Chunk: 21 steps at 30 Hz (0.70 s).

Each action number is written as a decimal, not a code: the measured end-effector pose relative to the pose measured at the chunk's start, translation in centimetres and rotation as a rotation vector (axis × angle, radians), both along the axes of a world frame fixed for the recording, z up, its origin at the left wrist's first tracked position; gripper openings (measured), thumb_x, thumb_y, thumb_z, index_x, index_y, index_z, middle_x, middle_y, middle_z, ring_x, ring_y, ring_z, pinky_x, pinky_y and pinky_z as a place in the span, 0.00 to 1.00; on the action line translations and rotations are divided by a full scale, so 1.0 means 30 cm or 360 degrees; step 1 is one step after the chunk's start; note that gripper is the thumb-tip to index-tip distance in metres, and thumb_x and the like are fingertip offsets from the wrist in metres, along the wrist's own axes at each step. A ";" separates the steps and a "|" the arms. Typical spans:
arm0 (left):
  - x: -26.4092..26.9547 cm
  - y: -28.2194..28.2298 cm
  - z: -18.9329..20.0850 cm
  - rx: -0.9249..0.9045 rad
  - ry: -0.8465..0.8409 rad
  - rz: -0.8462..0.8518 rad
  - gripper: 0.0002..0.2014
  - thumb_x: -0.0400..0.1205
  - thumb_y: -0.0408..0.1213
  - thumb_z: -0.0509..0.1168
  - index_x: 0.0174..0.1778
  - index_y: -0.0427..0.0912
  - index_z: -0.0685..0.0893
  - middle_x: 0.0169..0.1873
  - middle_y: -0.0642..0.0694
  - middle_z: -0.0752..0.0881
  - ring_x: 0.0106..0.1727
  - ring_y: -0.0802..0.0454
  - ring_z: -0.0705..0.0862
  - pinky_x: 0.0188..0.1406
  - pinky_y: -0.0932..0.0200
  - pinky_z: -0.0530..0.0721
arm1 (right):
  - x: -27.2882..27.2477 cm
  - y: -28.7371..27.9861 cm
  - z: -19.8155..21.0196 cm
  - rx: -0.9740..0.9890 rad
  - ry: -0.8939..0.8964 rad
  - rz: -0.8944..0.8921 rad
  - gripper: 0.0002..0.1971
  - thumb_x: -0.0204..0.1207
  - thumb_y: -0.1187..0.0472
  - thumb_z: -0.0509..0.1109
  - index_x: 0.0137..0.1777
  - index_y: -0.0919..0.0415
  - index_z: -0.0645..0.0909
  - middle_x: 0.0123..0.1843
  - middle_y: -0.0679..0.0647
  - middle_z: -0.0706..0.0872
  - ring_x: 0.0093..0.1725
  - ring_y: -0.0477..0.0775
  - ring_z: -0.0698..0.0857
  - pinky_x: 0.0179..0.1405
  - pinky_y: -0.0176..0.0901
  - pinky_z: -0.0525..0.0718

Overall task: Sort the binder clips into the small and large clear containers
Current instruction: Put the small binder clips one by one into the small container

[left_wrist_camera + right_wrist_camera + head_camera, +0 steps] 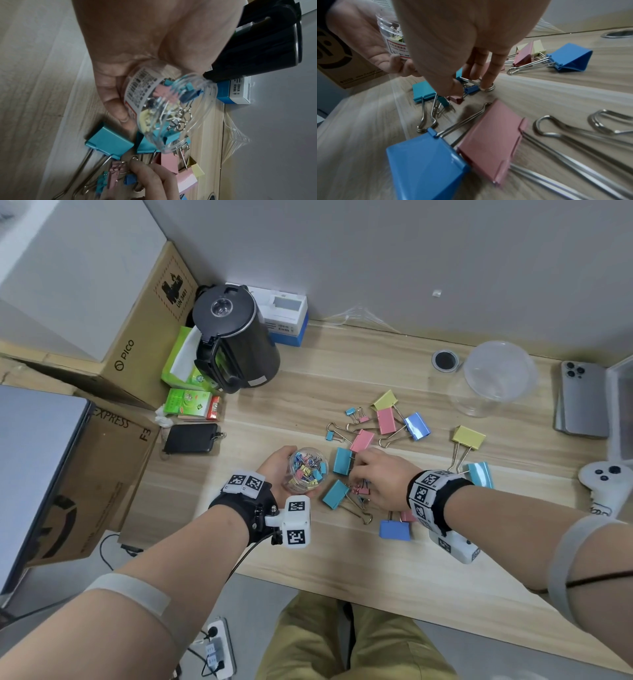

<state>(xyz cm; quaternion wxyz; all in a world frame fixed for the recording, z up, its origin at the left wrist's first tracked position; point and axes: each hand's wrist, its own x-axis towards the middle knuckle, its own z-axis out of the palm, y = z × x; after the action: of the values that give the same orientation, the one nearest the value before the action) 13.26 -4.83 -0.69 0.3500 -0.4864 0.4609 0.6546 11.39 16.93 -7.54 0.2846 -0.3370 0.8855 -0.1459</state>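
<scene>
inside small jar (307,470): mixed small clips (310,469).

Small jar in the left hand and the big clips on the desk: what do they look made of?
Small jar: clear glossy plastic, probably; contents show through, paper barcode label. Big clips: seemingly painted sheet metal, smooth pastel bodies, with shiny bare wire handles. Desk: matte wood-grain, maybe laminate.

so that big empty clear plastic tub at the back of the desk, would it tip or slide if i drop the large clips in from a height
Probably it would slide rather than tip: the large clear plastic container looks thin-walled and empty, so light. It looks wide and squat, which should resist tipping. The smooth wooden desk gives little grip, and the large binder clips are metal, so steadying it with a hand seems wise.
</scene>
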 end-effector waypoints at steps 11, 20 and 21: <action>0.000 0.015 0.021 0.0075 0.0022 0.0022 0.29 0.89 0.53 0.50 0.75 0.33 0.75 0.62 0.32 0.84 0.40 0.41 0.82 0.34 0.51 0.79 | 0.036 -0.008 -0.020 0.0080 0.0020 0.0019 0.29 0.70 0.51 0.75 0.72 0.45 0.77 0.61 0.53 0.70 0.62 0.52 0.67 0.55 0.52 0.82; 0.006 0.013 0.008 0.0044 -0.0002 -0.0043 0.28 0.89 0.54 0.50 0.70 0.35 0.79 0.40 0.34 0.87 0.39 0.42 0.84 0.30 0.55 0.80 | 0.037 0.025 -0.028 0.0044 -0.0005 -0.0096 0.21 0.73 0.66 0.65 0.64 0.50 0.84 0.55 0.52 0.68 0.54 0.56 0.71 0.57 0.52 0.80; 0.006 0.014 0.008 0.0048 -0.0010 -0.0040 0.28 0.88 0.54 0.51 0.70 0.35 0.79 0.41 0.34 0.87 0.39 0.42 0.84 0.29 0.56 0.81 | 0.032 0.021 -0.028 0.0013 -0.0019 -0.0128 0.21 0.73 0.68 0.65 0.63 0.51 0.85 0.56 0.53 0.69 0.55 0.57 0.72 0.58 0.52 0.79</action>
<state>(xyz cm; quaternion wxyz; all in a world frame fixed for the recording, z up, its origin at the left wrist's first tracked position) 13.42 -4.42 -0.44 0.3670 -0.4773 0.4559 0.6555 12.36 17.56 -8.38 0.2852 -0.2992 0.8972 -0.1556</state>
